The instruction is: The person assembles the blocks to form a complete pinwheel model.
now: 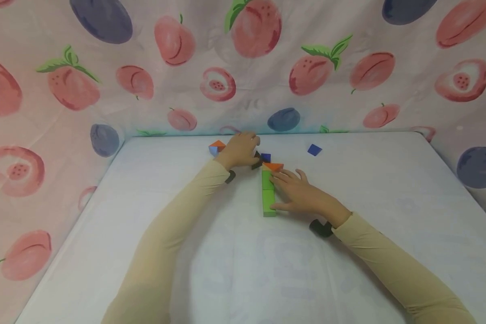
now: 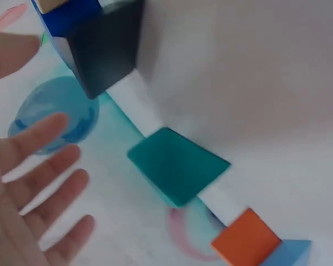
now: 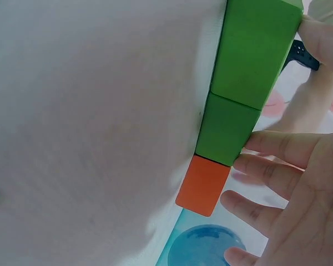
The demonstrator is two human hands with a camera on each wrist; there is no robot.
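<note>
Two green blocks [image 1: 268,198] lie end to end in a row, with an orange triangular block [image 1: 273,166] at their far end. My right hand [image 1: 301,193] is alongside them, its outstretched fingers [image 3: 283,141] and thumb at the green blocks' right side. Farther back, my left hand [image 1: 239,149] hovers beside a black block [image 1: 256,161], fingers extended; in the left wrist view a gap shows between them and the black block [image 2: 105,50]. A dark blue block [image 1: 266,157] is next to the black one. A teal block [image 2: 177,166] appears only in the left wrist view.
Orange and light blue blocks [image 1: 216,147] are at the back, left of my left hand. A blue block [image 1: 314,150] lies apart at the back right. Behind the white table [image 1: 235,261] hangs a fruit-patterned cloth [image 1: 251,81].
</note>
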